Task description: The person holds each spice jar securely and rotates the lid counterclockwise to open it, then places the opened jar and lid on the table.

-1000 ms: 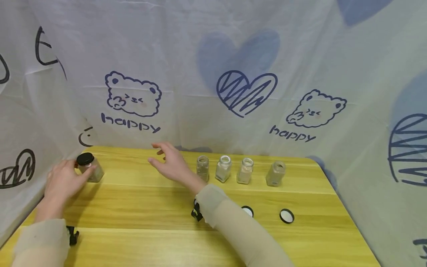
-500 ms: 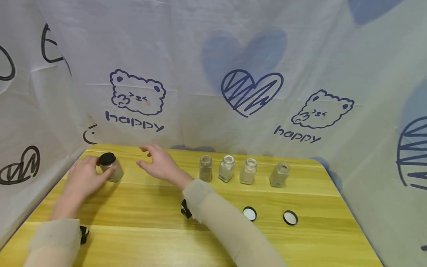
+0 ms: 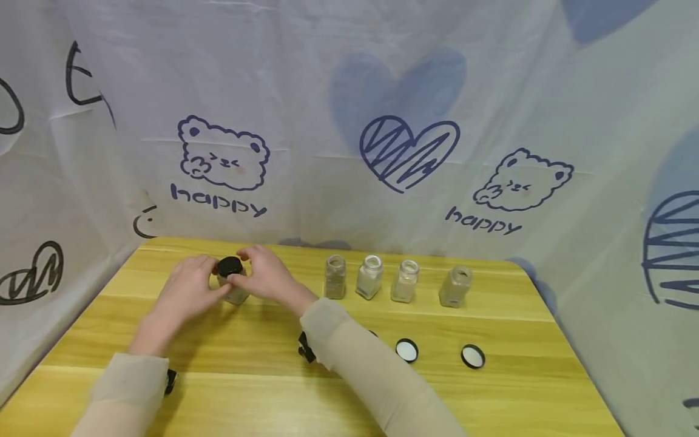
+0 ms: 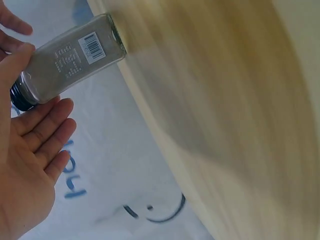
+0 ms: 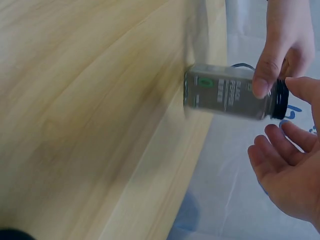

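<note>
A clear square glass jar (image 3: 236, 295) with a black screw lid (image 3: 230, 266) stands upright on the left half of the table. My left hand (image 3: 188, 288) holds it near the top, and in the right wrist view the left thumb (image 5: 263, 82) lies across the glass below the lid. From the other side my right hand (image 3: 267, 276) reaches around the lid. Its thumb is at the lid's edge in the right wrist view, while the right fingers (image 5: 277, 150) stand a little apart from it. A printed barcode label (image 4: 92, 47) shows in the left wrist view.
Several lidless glass jars stand in a row at the back: one jar (image 3: 335, 279), then others, ending at a rightmost jar (image 3: 455, 287). Black lids lie white side up in front, including a lid (image 3: 406, 350) and another lid (image 3: 472, 356). My right forearm partly covers a further lid.
The left hand has brought the lidded jar rightward from the table's left edge. My right hand, earlier apart from it, is now at the lid. The jars in the row have stayed put.
</note>
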A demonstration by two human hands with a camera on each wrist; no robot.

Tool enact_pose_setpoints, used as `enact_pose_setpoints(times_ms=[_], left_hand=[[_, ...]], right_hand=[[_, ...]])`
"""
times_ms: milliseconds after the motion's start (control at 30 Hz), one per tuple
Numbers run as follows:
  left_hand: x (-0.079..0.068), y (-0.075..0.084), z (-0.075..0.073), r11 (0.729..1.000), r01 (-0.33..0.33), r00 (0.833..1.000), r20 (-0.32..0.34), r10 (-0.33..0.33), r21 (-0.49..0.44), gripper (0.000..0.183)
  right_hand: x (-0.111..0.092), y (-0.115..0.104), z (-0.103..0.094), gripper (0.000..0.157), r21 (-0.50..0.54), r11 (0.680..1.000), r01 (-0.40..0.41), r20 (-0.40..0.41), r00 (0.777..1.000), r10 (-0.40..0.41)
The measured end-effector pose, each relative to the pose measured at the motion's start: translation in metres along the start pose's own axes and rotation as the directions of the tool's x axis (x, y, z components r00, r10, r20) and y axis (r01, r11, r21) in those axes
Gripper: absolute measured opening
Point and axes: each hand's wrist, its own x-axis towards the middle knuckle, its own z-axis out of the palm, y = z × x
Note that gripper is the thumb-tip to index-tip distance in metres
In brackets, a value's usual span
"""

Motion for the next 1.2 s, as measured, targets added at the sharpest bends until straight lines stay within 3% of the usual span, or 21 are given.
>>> enact_pose_setpoints(times_ms=[300, 600, 867, 1200], left_hand=[[0.013, 0.03, 0.014, 0.995, -0.07, 0.997, 0.022, 0.072, -0.073, 0.032], [0.021, 0.064, 0.028, 0.983, -0.131, 0.991, -0.005, 0.132, -0.126, 0.031], [0.025, 0.09, 0.04, 0.978, -0.164, 0.986, 0.015, 0.167, -0.127, 0.035], [0.028, 0.107, 0.046, 0.972, -0.185, 0.982, 0.007, 0.188, -0.142, 0.035]], right_hand=[[-0.014, 0.019, -0.004, 0.05, 0.04, 0.996, -0.077, -0.079, 0.994, 0.079], [-0.049, 0.038, -0.018, 0.049, 0.051, 0.988, -0.143, -0.14, 0.979, 0.149], [-0.082, 0.057, -0.028, 0.047, 0.064, 0.991, -0.116, -0.201, 0.971, 0.127], [-0.098, 0.071, -0.038, 0.046, 0.048, 0.997, -0.067, -0.222, 0.972, 0.076]])
